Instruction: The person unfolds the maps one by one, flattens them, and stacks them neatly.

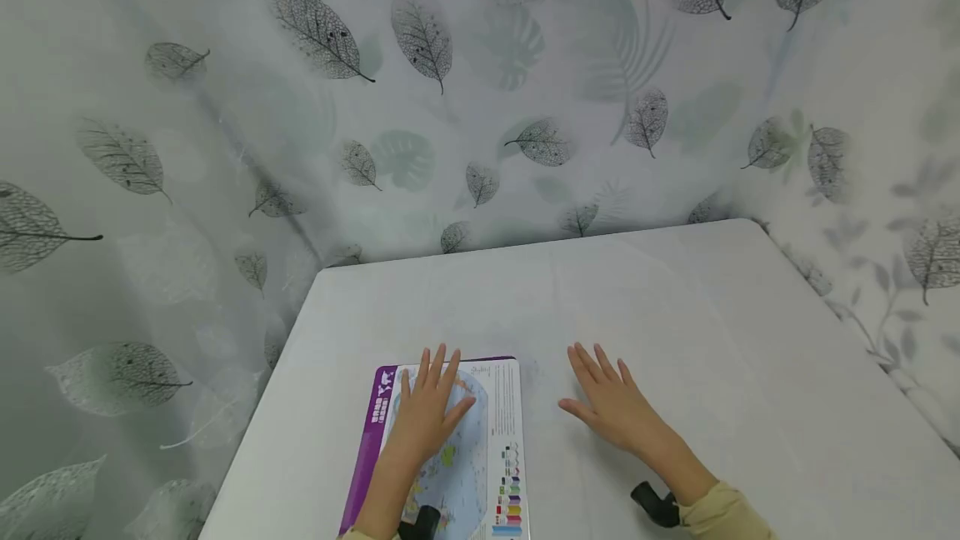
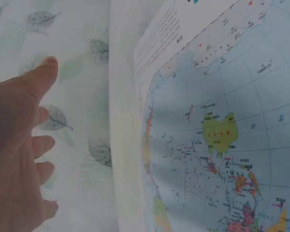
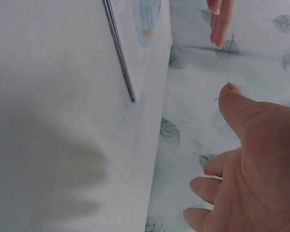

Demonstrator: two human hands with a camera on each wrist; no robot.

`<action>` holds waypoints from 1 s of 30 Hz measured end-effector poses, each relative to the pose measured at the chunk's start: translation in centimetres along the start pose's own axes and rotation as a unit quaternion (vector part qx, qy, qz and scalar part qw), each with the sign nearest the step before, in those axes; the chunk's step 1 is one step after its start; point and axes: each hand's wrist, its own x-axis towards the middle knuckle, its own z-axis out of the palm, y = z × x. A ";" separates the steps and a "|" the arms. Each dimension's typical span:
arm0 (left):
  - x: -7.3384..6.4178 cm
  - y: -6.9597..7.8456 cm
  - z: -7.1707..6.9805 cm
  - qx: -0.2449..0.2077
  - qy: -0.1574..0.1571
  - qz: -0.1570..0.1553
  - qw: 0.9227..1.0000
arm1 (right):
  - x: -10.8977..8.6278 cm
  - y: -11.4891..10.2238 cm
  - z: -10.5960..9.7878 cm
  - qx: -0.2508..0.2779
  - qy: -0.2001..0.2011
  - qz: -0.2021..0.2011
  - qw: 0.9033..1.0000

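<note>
A flat map board with a purple edge lies on the left half of the white table. Blue sea and small coloured land areas are printed on it, seen close up in the left wrist view on the map sheet. My left hand is over the board's upper part, fingers straight and spread, holding nothing. To the right of the board, my right hand hovers above the bare tabletop, its fingers extended and also holding nothing. In the right wrist view, the right hand casts a shadow on the table.
The white table reaches back to a leaf-patterned curtain, which also hangs along both sides. A black strap piece sits at my right wrist, and another dark wrist piece is at the left.
</note>
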 end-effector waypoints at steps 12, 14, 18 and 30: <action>-1.5 -1.6 0.4 0.006 -0.009 -0.063 0.998 | -0.2 -0.2 0.1 0.026 -0.003 0.019 0.999; -2.3 -2.1 0.5 -0.005 -0.008 -0.097 0.995 | -0.3 -0.3 0.5 0.034 -0.001 0.028 0.999; -3.6 -2.9 0.5 -0.038 0.001 -0.158 0.987 | -0.5 -0.3 1.4 0.051 0.010 0.043 0.998; -5.6 -5.1 -0.2 -0.079 0.009 -0.304 0.949 | 0.2 -0.8 4.1 0.193 0.006 0.102 0.976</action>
